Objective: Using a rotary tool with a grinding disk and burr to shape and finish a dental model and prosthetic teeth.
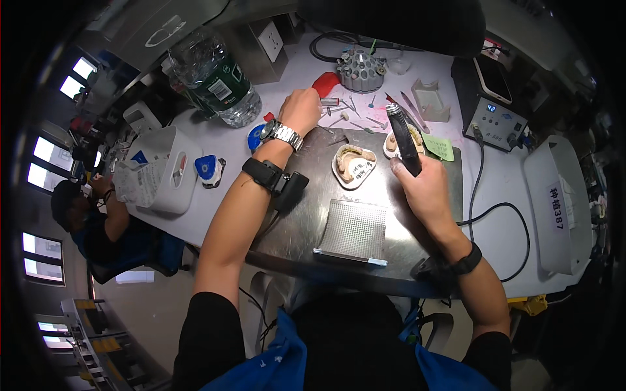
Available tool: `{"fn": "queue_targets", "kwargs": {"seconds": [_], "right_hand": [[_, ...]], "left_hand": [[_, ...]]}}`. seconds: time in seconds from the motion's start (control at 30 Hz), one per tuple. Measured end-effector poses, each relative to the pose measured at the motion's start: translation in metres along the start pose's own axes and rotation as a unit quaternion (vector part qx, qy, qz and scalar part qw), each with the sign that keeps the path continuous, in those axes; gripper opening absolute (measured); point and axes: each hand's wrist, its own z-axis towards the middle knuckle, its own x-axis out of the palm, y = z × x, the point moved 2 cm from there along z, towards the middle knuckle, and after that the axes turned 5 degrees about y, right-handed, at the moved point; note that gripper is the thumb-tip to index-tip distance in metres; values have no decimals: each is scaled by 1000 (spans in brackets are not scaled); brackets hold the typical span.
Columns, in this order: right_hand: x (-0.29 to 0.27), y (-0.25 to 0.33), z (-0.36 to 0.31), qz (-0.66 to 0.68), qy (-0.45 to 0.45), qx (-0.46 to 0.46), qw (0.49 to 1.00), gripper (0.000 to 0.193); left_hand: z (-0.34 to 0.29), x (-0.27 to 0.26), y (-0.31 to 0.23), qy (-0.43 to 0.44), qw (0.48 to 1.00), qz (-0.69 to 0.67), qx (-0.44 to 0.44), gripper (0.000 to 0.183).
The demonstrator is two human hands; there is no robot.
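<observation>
My right hand [422,189] is wrapped round a black rotary handpiece [405,140], held upright with its silver end pointing away from me. Behind it, partly covered, a dental cast [417,139] lies at the far edge of the metal plate. A second dental cast [353,171], with a pale tooth arch and handwriting on its base, rests left of the handpiece. At the back left my left hand [302,111] is closed, with its fingertips turned away. Just beside it lie a short silver cylinder [331,101] and several thin burs [352,104]. What it grips is hidden.
A perforated mesh tray [354,228] sits on the metal plate [287,225]. Behind stands a round grey bur holder [361,70]. A control box [494,120] with cable is at right, near a white bin [554,215]. Large bottles [218,81] and another bin [176,171] stand left.
</observation>
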Motion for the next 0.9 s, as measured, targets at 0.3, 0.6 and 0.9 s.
{"fn": "queue_targets", "kwargs": {"seconds": [0.3,0.6,0.9], "right_hand": [[0,0,1,-10,5,-10,1000,31],[4,22,-6,81,36,-60,994,29],[12,40,-16,66,155,-98,981,49]], "left_hand": [[-5,14,8,47,997,59,36,14],[-45,-38,-32,-47,943,-328,-34,21],[-89,-39,-69,34,669,-743,-5,40]]}}
